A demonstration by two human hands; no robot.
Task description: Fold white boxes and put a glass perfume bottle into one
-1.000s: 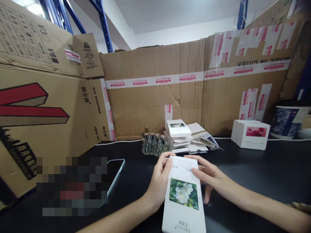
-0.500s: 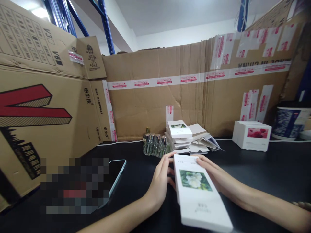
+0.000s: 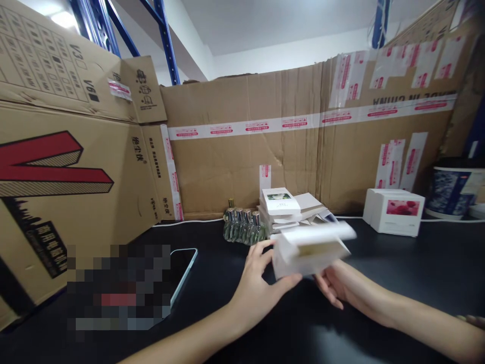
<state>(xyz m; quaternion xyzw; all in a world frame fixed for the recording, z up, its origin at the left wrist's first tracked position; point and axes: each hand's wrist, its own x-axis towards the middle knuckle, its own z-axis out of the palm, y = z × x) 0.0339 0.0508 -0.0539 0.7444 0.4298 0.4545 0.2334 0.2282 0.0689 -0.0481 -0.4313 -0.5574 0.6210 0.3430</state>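
A white carton (image 3: 303,263), blurred by motion, is held up in front of me with an end facing me and a flap raised to the right. My left hand (image 3: 261,275) grips its left side, thumb along the lower edge and fingers on the far side. Just below the carton's right side is my right hand (image 3: 335,283), palm turned up and fingers loosely apart; whether it touches the carton I cannot tell. Beyond the hands lies a pile of flat white cartons (image 3: 281,202), the top one bearing a flower picture. Left of it stand several glass bottles (image 3: 244,226) with silver caps.
A phone (image 3: 184,273) lies at left, beside a blurred-out patch. At back right are white boxes (image 3: 397,215) with a pink flower picture and a blue-and-white tub (image 3: 449,189). Large cardboard sheets (image 3: 235,172) wall the black table (image 3: 212,283).
The flat carton with the flower picture has been lifted, tipped and opened out into a box shape. My right hand has dropped from its far end to below its right side.
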